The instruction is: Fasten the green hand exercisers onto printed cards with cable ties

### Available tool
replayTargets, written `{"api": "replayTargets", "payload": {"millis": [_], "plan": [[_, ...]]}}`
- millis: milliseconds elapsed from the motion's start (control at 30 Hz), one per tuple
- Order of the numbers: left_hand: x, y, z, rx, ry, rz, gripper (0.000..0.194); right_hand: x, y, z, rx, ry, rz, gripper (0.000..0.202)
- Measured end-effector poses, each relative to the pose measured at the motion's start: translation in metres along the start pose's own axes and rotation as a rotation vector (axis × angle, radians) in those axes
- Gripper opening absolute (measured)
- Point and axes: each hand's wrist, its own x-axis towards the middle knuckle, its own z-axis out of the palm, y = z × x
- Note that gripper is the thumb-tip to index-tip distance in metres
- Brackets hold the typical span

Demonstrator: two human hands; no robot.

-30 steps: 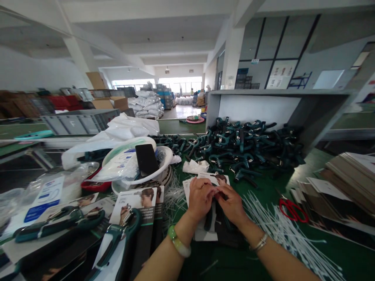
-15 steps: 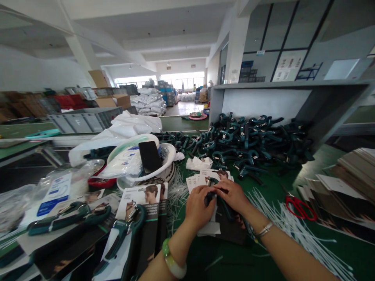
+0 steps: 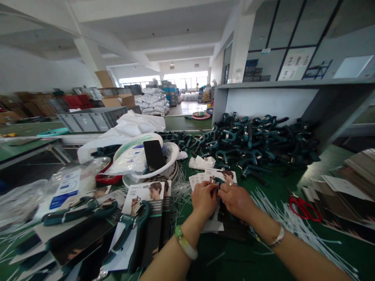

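Note:
My left hand (image 3: 204, 201) and my right hand (image 3: 236, 202) meet over a fanned stack of printed cards (image 3: 212, 174). Between them is a dark green hand grip strengthener (image 3: 218, 180), mostly hidden under my fingers. Its spring end shows just past my fingertips. Both hands are closed, the left thumb and fingers pinching at the grip's upper part and the right fingers curled against its other side. Whether a tie is between my fingers cannot be made out. To the left, another hand grip strengthener (image 3: 140, 224) lies fastened on its card (image 3: 155, 210).
Loose hand grips (image 3: 249, 136) are heaped before a grey box (image 3: 331, 113). White zip ties (image 3: 295, 234), red scissors (image 3: 304, 208) and stacked cards (image 3: 336, 203) lie right. At left are a white basin (image 3: 172, 160) with a phone (image 3: 154, 155), plastic bags (image 3: 70, 187) and more carded grips (image 3: 79, 214).
My right hand has turned and curled in, its knuckles now uppermost. My left fingers have shifted up toward the spring end. The whole view has moved slightly.

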Motion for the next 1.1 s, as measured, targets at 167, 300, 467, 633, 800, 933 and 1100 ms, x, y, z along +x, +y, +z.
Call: {"api": "replayTargets", "payload": {"millis": [167, 300, 467, 633, 800, 933, 1100], "plan": [[0.001, 0.002, 0.001, -0.049, 0.049, -0.050, 0.024, -0.007, 0.007, -0.002, 0.109, 0.004, -0.021, 0.020], [-0.010, -0.015, -0.009, -0.042, 0.280, -0.089, 0.035, -0.026, 0.006, -0.010, 0.333, 0.471, 0.230, 0.023], [-0.038, -0.047, -0.011, -0.086, 0.273, -0.252, 0.044, -0.041, -0.025, -0.026, 0.124, 0.206, 0.151, 0.014], [-0.050, -0.049, -0.003, -0.177, 0.180, -0.168, 0.020, -0.030, -0.042, -0.020, -0.065, -0.036, 0.122, 0.020], [-0.048, -0.033, -0.011, -0.147, 0.109, -0.149, 0.037, -0.027, -0.046, -0.011, -0.119, -0.078, 0.113, 0.019], [-0.051, -0.032, -0.010, -0.214, 0.035, -0.079, 0.056, -0.024, -0.045, -0.010, -0.101, 0.016, 0.141, 0.014], [-0.048, -0.046, 0.005, -0.389, 0.136, -0.107, 0.033, -0.006, -0.044, 0.002, -0.008, 0.296, 0.140, 0.012]]}}
